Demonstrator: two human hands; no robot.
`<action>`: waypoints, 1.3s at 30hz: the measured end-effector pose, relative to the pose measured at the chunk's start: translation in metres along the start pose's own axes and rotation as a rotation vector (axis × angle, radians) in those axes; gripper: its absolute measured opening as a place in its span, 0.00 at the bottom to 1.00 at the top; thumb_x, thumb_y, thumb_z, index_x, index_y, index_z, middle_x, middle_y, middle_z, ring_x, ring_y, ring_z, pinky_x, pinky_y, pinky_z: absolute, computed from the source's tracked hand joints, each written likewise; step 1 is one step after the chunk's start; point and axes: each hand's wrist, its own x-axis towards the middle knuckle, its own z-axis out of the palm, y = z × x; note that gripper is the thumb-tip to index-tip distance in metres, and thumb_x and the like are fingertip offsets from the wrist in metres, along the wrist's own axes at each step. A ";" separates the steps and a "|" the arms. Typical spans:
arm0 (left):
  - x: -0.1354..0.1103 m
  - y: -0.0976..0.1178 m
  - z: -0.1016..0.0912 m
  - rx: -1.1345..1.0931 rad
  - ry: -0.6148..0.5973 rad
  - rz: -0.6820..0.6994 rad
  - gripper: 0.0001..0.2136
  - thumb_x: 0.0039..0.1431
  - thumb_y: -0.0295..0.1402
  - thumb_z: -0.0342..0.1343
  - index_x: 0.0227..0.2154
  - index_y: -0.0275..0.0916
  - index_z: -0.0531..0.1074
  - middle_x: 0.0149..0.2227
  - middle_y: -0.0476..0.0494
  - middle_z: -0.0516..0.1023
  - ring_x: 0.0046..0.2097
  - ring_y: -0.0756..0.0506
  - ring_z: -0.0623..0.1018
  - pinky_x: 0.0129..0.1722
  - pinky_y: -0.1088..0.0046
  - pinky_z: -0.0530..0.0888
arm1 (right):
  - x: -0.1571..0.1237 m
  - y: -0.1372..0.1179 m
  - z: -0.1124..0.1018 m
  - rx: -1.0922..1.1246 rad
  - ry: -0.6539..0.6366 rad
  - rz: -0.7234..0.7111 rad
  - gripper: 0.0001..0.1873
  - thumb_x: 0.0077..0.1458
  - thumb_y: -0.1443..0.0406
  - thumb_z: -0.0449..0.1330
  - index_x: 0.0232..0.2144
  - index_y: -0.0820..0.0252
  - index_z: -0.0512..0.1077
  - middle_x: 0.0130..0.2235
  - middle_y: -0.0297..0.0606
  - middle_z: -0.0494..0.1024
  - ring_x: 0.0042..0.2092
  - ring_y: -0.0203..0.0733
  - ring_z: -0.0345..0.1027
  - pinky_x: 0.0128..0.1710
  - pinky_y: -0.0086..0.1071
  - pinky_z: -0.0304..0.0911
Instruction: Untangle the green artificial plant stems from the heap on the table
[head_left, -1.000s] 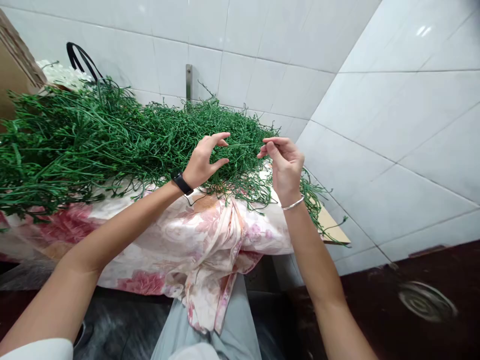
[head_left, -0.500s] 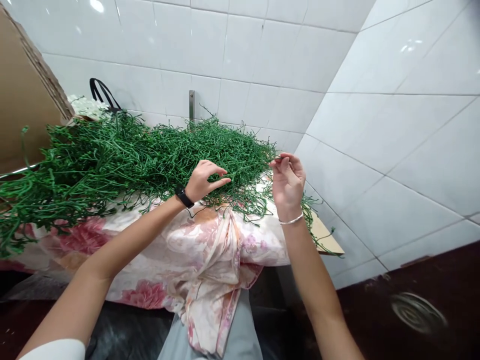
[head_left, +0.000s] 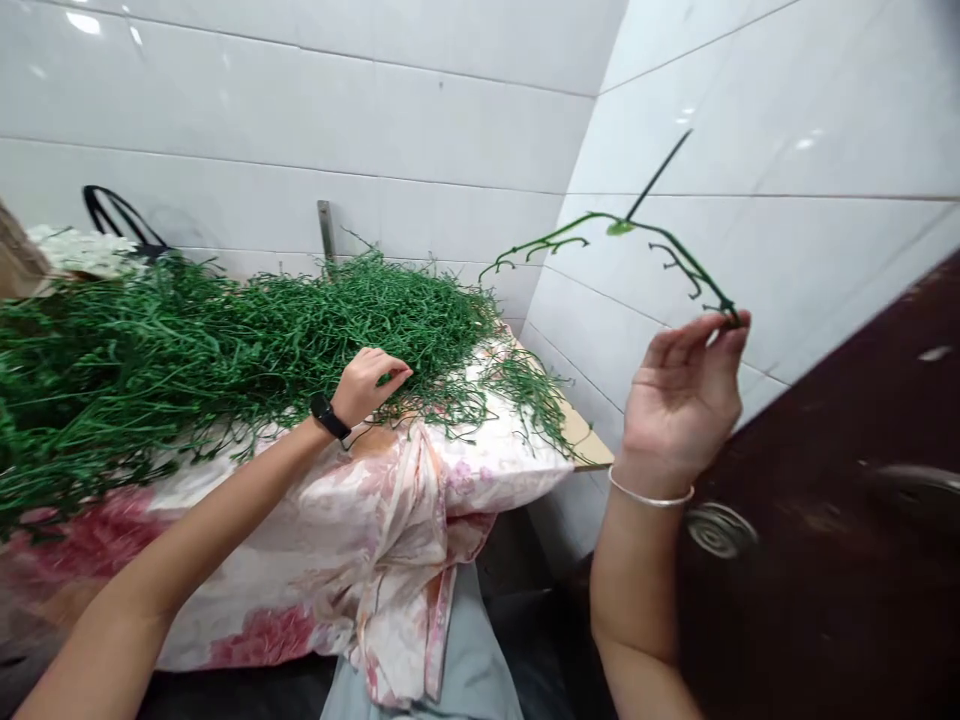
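My right hand (head_left: 686, 390) is raised off the table at the right, thumb and fingertips pinched on one end of a green plastic flower stem (head_left: 679, 245). The stem arches leftward with small curled side branches, and a dark straight stalk sticks up from its middle. A broad tangled heap of similar green stems (head_left: 247, 320) covers the table. At the heap's front edge is my left hand (head_left: 369, 385), thumb and forefinger tips pressed together. Whatever may be between those tips is too small to make out.
A floral cloth (head_left: 300, 520) drapes over the table and hangs down its front. White flowers (head_left: 82, 250) and a cardboard box (head_left: 19, 255) stand at the left. White tiled walls (head_left: 450, 120) rise behind and to the right. A dark brown door-like panel (head_left: 825, 520) is at lower right.
My right hand has moved right and up, drawing a single stem clear of the heap. My left thumb and forefinger have closed together. The view has turned rightward.
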 end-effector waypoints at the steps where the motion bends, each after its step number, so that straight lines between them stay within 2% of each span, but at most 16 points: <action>1: -0.001 0.002 0.001 -0.005 -0.016 0.007 0.07 0.55 0.34 0.51 0.27 0.37 0.70 0.25 0.48 0.75 0.29 0.51 0.70 0.34 0.73 0.66 | -0.005 -0.009 -0.006 0.011 0.031 -0.004 0.06 0.51 0.66 0.56 0.31 0.52 0.73 0.33 0.22 0.75 0.37 0.21 0.70 0.40 0.17 0.66; 4: -0.005 0.006 0.006 -0.033 -0.061 0.014 0.07 0.55 0.34 0.51 0.27 0.37 0.70 0.26 0.47 0.75 0.30 0.50 0.70 0.34 0.73 0.66 | -0.022 -0.031 -0.025 0.041 0.131 -0.011 0.06 0.51 0.68 0.56 0.30 0.55 0.73 0.31 0.22 0.75 0.36 0.19 0.69 0.39 0.15 0.65; 7: -0.009 0.009 0.009 -0.076 -0.113 0.010 0.07 0.55 0.34 0.51 0.28 0.37 0.70 0.27 0.47 0.75 0.30 0.50 0.70 0.34 0.73 0.66 | -0.036 -0.041 -0.041 0.067 0.225 -0.012 0.06 0.51 0.69 0.55 0.29 0.58 0.73 0.29 0.25 0.76 0.34 0.21 0.70 0.38 0.16 0.66; 10: -0.010 0.012 0.010 -0.111 -0.167 0.017 0.07 0.56 0.34 0.51 0.28 0.37 0.70 0.27 0.46 0.74 0.31 0.50 0.70 0.34 0.72 0.66 | -0.042 -0.039 -0.050 0.042 0.275 0.044 0.05 0.48 0.69 0.56 0.27 0.60 0.72 0.26 0.27 0.76 0.32 0.24 0.71 0.37 0.20 0.67; 13: -0.013 0.013 0.012 -0.130 -0.217 0.026 0.07 0.56 0.34 0.50 0.28 0.37 0.70 0.28 0.46 0.74 0.31 0.50 0.70 0.35 0.72 0.66 | -0.030 -0.024 -0.050 -0.018 0.248 0.109 0.04 0.46 0.69 0.56 0.26 0.59 0.71 0.26 0.27 0.75 0.32 0.26 0.71 0.38 0.22 0.67; 17: -0.018 0.009 0.015 -0.162 -0.207 0.004 0.08 0.55 0.36 0.50 0.27 0.39 0.70 0.28 0.46 0.75 0.32 0.49 0.70 0.36 0.70 0.66 | 0.014 0.010 -0.035 -0.201 0.094 0.066 0.05 0.46 0.67 0.55 0.29 0.58 0.69 0.30 0.29 0.75 0.35 0.28 0.71 0.43 0.26 0.65; 21: -0.020 0.008 0.015 -0.192 -0.191 -0.038 0.07 0.55 0.36 0.51 0.26 0.40 0.70 0.27 0.47 0.74 0.31 0.49 0.70 0.35 0.70 0.67 | 0.050 0.041 -0.022 -0.544 -0.185 0.074 0.06 0.47 0.64 0.54 0.31 0.58 0.67 0.31 0.33 0.74 0.35 0.34 0.71 0.45 0.35 0.64; 25: -0.018 0.013 0.013 -0.208 -0.232 -0.027 0.08 0.55 0.37 0.50 0.26 0.40 0.70 0.27 0.47 0.73 0.32 0.48 0.69 0.34 0.71 0.66 | 0.044 0.055 -0.036 -0.813 -0.349 0.141 0.05 0.45 0.66 0.55 0.28 0.60 0.67 0.30 0.34 0.73 0.31 0.34 0.70 0.39 0.34 0.65; 27: -0.017 0.017 0.012 -0.204 -0.276 0.011 0.08 0.56 0.36 0.49 0.27 0.40 0.70 0.28 0.46 0.74 0.33 0.48 0.69 0.35 0.71 0.65 | 0.032 0.054 -0.052 -0.973 -0.485 0.263 0.05 0.44 0.67 0.56 0.28 0.62 0.68 0.29 0.35 0.73 0.30 0.35 0.69 0.37 0.34 0.65; 29: -0.016 0.021 0.012 -0.190 -0.310 0.052 0.08 0.56 0.36 0.49 0.28 0.39 0.70 0.29 0.46 0.74 0.34 0.48 0.69 0.35 0.71 0.64 | 0.021 0.049 -0.065 -1.152 -0.576 0.310 0.06 0.45 0.67 0.55 0.29 0.61 0.69 0.30 0.36 0.74 0.33 0.37 0.69 0.40 0.37 0.64; 31: -0.015 0.023 0.012 -0.175 -0.331 0.088 0.08 0.57 0.35 0.48 0.28 0.39 0.69 0.29 0.45 0.74 0.34 0.48 0.69 0.35 0.72 0.64 | 0.017 0.041 -0.069 -1.317 -0.675 0.305 0.08 0.47 0.65 0.55 0.31 0.61 0.70 0.34 0.39 0.75 0.37 0.41 0.69 0.43 0.40 0.63; 32: -0.015 0.024 0.012 -0.168 -0.337 0.099 0.09 0.58 0.35 0.47 0.29 0.38 0.69 0.29 0.45 0.74 0.35 0.48 0.69 0.36 0.72 0.64 | 0.016 0.036 -0.067 -1.394 -0.713 0.259 0.10 0.47 0.64 0.55 0.34 0.60 0.70 0.36 0.40 0.74 0.40 0.44 0.68 0.44 0.43 0.62; 34: -0.013 0.025 0.012 -0.155 -0.347 0.098 0.10 0.59 0.34 0.45 0.29 0.37 0.69 0.29 0.45 0.73 0.35 0.49 0.68 0.36 0.72 0.63 | 0.017 0.025 -0.051 -1.520 -0.728 0.030 0.12 0.47 0.62 0.56 0.36 0.59 0.70 0.41 0.43 0.73 0.45 0.51 0.65 0.48 0.49 0.58; 37: -0.009 0.024 0.015 -0.115 -0.374 0.099 0.13 0.60 0.37 0.43 0.28 0.37 0.69 0.29 0.45 0.73 0.34 0.49 0.68 0.35 0.73 0.63 | 0.015 0.007 -0.009 -1.507 -0.654 -0.292 0.14 0.50 0.60 0.54 0.41 0.53 0.70 0.48 0.42 0.68 0.52 0.54 0.59 0.53 0.50 0.52; 39: -0.007 0.021 0.019 -0.090 -0.392 0.128 0.15 0.60 0.38 0.42 0.28 0.36 0.69 0.28 0.44 0.72 0.33 0.49 0.68 0.35 0.72 0.63 | 0.011 0.001 0.025 -1.464 -0.744 -0.328 0.17 0.51 0.60 0.53 0.45 0.44 0.66 0.52 0.35 0.65 0.54 0.53 0.57 0.56 0.46 0.50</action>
